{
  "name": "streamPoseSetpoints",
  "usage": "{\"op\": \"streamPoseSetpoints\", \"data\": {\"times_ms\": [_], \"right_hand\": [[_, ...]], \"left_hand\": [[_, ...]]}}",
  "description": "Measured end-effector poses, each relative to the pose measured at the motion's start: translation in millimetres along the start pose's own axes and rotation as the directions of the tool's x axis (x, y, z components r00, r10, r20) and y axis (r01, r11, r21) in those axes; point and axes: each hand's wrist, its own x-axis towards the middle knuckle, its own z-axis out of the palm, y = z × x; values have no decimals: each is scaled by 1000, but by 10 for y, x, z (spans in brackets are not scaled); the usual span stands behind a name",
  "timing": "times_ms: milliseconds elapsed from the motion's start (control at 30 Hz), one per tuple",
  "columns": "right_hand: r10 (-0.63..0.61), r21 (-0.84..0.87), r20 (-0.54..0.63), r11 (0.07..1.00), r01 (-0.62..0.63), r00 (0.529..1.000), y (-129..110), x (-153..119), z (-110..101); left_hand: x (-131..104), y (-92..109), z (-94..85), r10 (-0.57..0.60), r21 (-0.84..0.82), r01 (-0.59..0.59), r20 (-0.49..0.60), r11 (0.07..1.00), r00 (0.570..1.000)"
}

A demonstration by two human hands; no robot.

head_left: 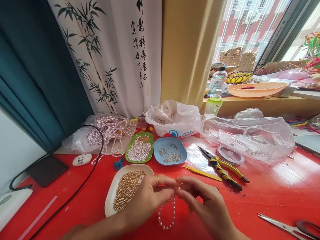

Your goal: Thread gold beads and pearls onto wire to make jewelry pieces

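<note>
1 beaded loop (174,213) — hanging down, long axis near-vertical | left hand (153,191), right hand (206,195) — fingers pinching its top

I saw a beaded loop (166,228), pale pink and shiny, hanging in a narrow oval from the pinch of the left hand (158,190) and the right hand (208,196); one pearly bead (179,188) showed above, between them.

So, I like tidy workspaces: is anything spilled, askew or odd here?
Nothing looks clearly spilled or damaged. The bead strands at the back left look untidy: they lie tangled, with some trailing onto the red table.
</note>
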Motion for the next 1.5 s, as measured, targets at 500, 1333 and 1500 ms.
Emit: {"op": "streamPoseSetpoints", "data": {"times_ms": [500, 1333, 1500], "right_hand": [[237, 451, 193, 840, -300, 952, -150, 19, 32], [-36, -841, 373, 408, 354, 927, 293, -375, -572], [-102, -868, 361, 325, 374, 927, 452, -338, -567]], "left_hand": [[-14, 15, 48, -51, -192, 69, 96, 979, 994], [27, -95, 24, -177, -188, 145, -171, 971, 969], [15, -80, 37, -159, -167, 128, -192, 978, 969]]}}
